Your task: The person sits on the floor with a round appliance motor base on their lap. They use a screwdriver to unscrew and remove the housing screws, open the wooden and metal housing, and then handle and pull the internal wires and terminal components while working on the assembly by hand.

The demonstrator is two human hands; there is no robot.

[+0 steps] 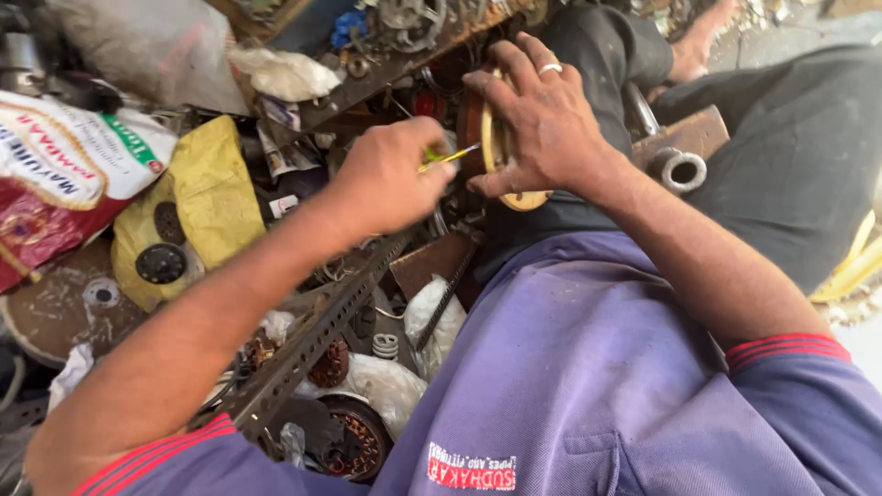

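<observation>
A printed sack (pixel 64 174) lies at the far left, white on top with a green patch and red below, crumpled and sagging. Just right of the sack sits a yellow bag (pixel 207 197), wrinkled, with dark round parts resting on its lower edge. Above the sack lies a grey clear plastic bag (pixel 147 46). Right of the yellow bag stands a small white label with a red mark (pixel 283 206). A red-and-white patch (pixel 471 467) sits on the purple shirt, well below the sack.
</observation>
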